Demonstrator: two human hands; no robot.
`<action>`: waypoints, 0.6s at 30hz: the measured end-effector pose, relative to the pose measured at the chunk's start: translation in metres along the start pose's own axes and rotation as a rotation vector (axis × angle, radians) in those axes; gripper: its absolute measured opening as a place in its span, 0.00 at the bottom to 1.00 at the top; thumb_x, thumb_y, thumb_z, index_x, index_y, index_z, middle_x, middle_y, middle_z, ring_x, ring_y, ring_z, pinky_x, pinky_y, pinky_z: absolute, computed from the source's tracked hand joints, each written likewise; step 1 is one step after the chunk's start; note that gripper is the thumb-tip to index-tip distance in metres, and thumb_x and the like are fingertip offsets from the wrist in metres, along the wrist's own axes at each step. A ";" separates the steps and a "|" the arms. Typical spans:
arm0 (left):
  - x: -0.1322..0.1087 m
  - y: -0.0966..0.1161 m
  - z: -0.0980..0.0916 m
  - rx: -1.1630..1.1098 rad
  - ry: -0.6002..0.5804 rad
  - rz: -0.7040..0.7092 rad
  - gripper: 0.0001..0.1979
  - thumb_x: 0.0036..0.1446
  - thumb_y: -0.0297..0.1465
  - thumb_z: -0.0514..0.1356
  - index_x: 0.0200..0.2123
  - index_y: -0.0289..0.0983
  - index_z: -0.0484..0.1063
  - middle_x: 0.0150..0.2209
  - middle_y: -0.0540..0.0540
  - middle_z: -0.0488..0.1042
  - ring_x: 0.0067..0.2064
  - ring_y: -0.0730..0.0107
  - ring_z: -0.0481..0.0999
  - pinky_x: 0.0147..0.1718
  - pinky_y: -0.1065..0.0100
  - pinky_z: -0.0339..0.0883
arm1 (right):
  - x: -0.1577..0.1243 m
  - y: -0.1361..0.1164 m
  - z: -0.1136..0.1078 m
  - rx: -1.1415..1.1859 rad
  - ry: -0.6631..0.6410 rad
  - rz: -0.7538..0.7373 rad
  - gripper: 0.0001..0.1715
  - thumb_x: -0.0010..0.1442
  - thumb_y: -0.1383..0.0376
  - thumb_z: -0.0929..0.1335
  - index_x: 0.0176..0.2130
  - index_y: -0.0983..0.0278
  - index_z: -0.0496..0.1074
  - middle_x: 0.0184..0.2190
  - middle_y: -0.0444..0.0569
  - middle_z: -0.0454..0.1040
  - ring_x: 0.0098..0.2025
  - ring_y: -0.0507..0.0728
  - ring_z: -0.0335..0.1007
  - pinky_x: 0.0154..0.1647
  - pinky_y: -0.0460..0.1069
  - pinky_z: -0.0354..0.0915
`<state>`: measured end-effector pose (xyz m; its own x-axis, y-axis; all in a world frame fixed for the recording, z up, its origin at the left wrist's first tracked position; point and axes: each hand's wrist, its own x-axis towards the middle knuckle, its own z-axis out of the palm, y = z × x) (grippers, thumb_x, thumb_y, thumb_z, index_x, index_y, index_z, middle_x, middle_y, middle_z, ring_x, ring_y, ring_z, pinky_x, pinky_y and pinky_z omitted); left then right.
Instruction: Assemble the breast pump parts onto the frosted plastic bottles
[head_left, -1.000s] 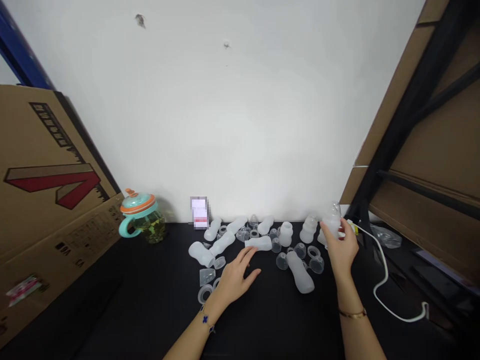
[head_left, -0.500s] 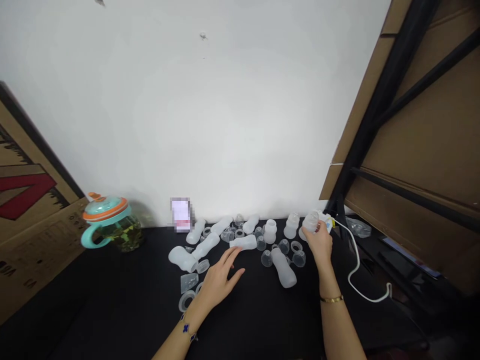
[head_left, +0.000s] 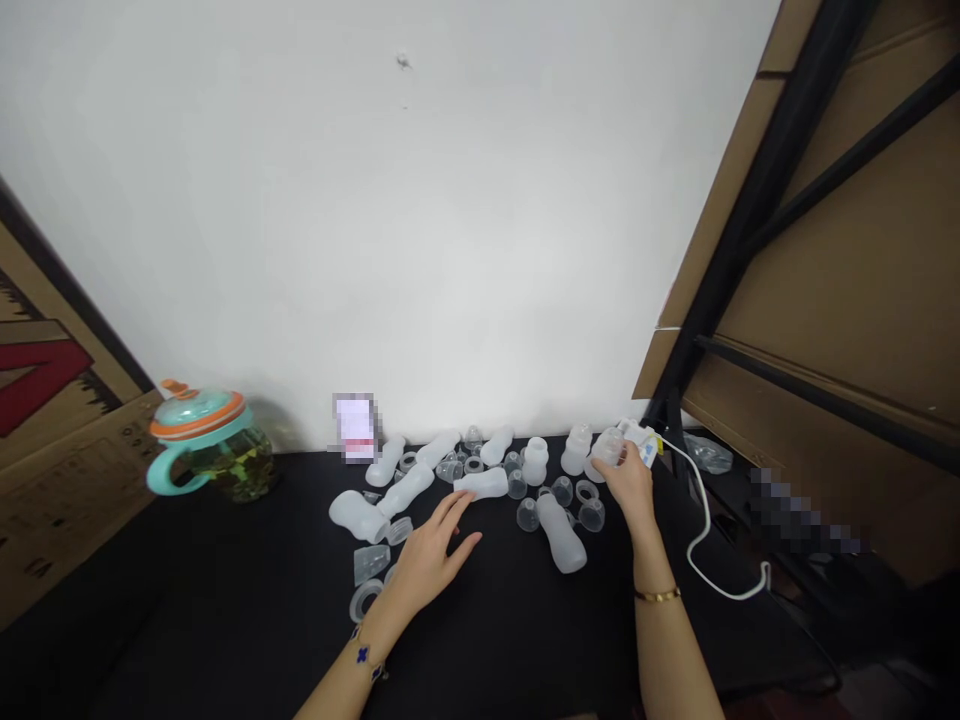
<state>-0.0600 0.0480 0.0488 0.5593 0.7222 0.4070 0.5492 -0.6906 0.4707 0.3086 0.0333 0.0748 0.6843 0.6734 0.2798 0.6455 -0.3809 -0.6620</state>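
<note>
At the back right of the black table, my right hand (head_left: 630, 485) has its fingers closed around the upper part of a frosted baby bottle (head_left: 596, 470) with a clear cap. Beside it stands another capped bottle (head_left: 576, 452), and farther left an uncapped bottle (head_left: 535, 465) is upright. My left hand (head_left: 435, 550) lies open with fingers apart, its fingertips close to or touching a bottle body (head_left: 484, 484) on its side. In front, another bottle body (head_left: 562, 535) lies among clear domed caps (head_left: 528, 515) and a ring (head_left: 587, 491).
More bottle bodies (head_left: 358, 515), a clear cap (head_left: 371, 564) and a collar ring (head_left: 365, 600) lie on the left. A teapot (head_left: 225, 450) with an orange-rimmed lid stands far left. A white cable (head_left: 705, 510) runs right of my right arm, beside a black metal frame (head_left: 675, 385).
The whole view has shifted slightly. The bottle in my right hand has moved a little left, nearer the capped bottle beside it. My left hand looks the same.
</note>
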 end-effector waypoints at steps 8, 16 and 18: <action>0.000 0.000 0.001 -0.002 -0.011 0.012 0.25 0.68 0.40 0.53 0.67 0.49 0.56 0.64 0.43 0.63 0.37 0.69 0.79 0.38 0.65 0.77 | 0.001 0.005 0.002 -0.024 -0.036 -0.012 0.25 0.51 0.58 0.72 0.48 0.60 0.68 0.42 0.52 0.78 0.42 0.63 0.76 0.38 0.50 0.65; 0.000 -0.002 0.002 0.014 -0.017 0.012 0.25 0.68 0.41 0.53 0.66 0.48 0.57 0.64 0.42 0.64 0.37 0.68 0.80 0.39 0.64 0.77 | 0.005 0.011 0.005 0.018 -0.072 0.006 0.25 0.51 0.54 0.71 0.47 0.63 0.72 0.39 0.53 0.78 0.41 0.64 0.76 0.36 0.51 0.65; 0.000 -0.002 0.002 0.015 -0.020 0.011 0.25 0.68 0.41 0.53 0.66 0.48 0.57 0.64 0.42 0.64 0.36 0.68 0.80 0.39 0.64 0.77 | 0.006 0.014 0.006 0.041 -0.075 -0.002 0.25 0.51 0.53 0.71 0.46 0.63 0.73 0.37 0.52 0.79 0.39 0.63 0.76 0.36 0.50 0.65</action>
<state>-0.0599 0.0492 0.0458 0.5775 0.7137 0.3963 0.5519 -0.6990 0.4547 0.3192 0.0360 0.0631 0.6542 0.7207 0.2292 0.6318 -0.3542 -0.6895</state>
